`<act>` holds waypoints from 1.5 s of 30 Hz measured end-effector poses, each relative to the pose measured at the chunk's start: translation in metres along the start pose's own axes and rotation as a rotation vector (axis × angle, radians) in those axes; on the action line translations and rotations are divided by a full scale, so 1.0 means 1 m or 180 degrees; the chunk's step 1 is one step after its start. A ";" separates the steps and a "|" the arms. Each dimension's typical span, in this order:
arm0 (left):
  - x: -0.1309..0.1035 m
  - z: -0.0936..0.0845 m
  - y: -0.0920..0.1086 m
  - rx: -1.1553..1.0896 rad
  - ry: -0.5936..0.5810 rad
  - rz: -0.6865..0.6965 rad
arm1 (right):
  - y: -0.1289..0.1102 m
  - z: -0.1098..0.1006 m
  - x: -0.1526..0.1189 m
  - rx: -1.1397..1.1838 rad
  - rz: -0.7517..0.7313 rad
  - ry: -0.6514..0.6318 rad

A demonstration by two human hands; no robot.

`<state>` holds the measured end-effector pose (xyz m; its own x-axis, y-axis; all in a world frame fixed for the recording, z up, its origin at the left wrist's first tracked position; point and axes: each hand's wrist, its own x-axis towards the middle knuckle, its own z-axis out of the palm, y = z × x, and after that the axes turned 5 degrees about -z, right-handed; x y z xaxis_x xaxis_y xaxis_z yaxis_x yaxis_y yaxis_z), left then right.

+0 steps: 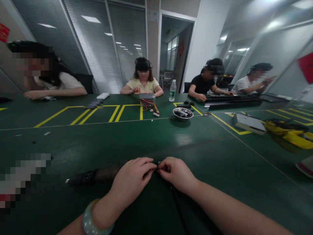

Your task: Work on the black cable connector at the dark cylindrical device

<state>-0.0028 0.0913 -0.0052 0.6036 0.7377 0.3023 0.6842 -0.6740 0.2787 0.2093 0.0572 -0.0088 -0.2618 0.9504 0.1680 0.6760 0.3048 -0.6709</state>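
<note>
Both my hands meet near the middle of the green table, fingertips almost touching. My left hand (pixel 137 176), with a pale bracelet (pixel 91 218) on its wrist, is closed in a pinch over one end of a dark cylindrical tool (pixel 97 176). The tool lies on its side, its metal tip pointing left. My right hand (pixel 174 173) pinches at a small dark part (pixel 159 163) between the hands, too small to make out. A thin black cable or rod (pixel 178 209) runs from below my right hand toward the near edge.
Ahead stand a metal bowl (pixel 183 114) of dark parts, a water bottle (pixel 172 90) and a grey box with coloured wires (pixel 149 103). A silver box (pixel 249 123) and yellow items (pixel 295 135) lie right. Several people sit across the green table (pixel 73 140).
</note>
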 end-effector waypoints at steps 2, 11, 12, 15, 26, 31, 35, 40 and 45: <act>0.000 0.001 0.000 -0.0030 0.0035 -0.0055 | 0.000 0.000 0.000 0.0002 0.0006 0.0004; 0.001 0.000 -0.001 -0.0067 0.0043 -0.0029 | -0.001 -0.001 -0.001 0.0041 -0.0008 0.0012; 0.001 -0.001 0.000 -0.0073 0.0019 -0.0024 | -0.002 -0.001 -0.001 0.0043 -0.0013 0.0016; 0.001 -0.002 0.000 -0.0067 0.0000 -0.0003 | -0.002 -0.001 0.000 0.0043 0.0012 -0.0002; 0.000 -0.002 0.000 -0.0016 -0.0006 -0.0063 | 0.000 -0.001 0.000 0.0128 0.0022 0.0031; 0.001 -0.004 0.002 -0.0081 0.0039 0.0042 | 0.000 0.000 0.000 0.0157 0.0082 0.0059; 0.001 -0.003 0.002 -0.0086 -0.0033 -0.0013 | 0.000 0.000 0.000 0.0211 0.0086 0.0073; -0.001 -0.001 0.001 -0.0057 0.0004 -0.0198 | 0.001 0.001 -0.001 0.0222 0.0074 0.0077; 0.000 -0.003 0.001 -0.0042 -0.0036 -0.0093 | 0.001 0.001 0.000 0.0247 0.0075 0.0072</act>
<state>-0.0031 0.0903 -0.0021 0.5880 0.7575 0.2836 0.6962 -0.6525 0.2993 0.2093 0.0570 -0.0098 -0.2303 0.9586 0.1672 0.6260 0.2775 -0.7287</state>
